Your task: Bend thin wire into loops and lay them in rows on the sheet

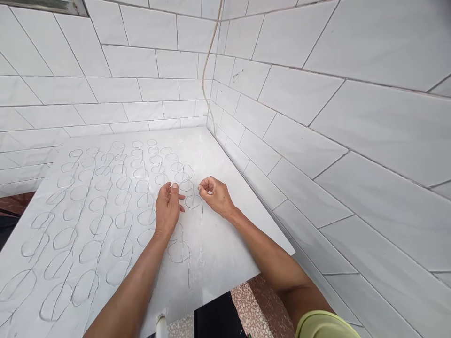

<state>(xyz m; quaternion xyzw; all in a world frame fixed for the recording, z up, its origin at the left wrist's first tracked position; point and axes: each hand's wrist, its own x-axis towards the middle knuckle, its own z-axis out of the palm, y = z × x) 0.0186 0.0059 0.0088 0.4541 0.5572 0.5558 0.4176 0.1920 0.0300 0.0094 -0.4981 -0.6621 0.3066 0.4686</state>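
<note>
My left hand hovers over the pale board, its fingers loosely curved and apart, with nothing visible in them. To its right, my right hand is closed in a pinch of thumb and forefinger; anything between the tips is too fine to make out. Between the hands lies a thin dark loop of wire or thread. A loose strand runs below the right fingertips. Many similar loops with straight tails lie in rows across the left part of the board, some partly hidden by my left forearm.
The white board reaches into a corner of tiled walls. A beige cable hangs down the corner. Below the front edge are a black object, a white pipe end and speckled flooring.
</note>
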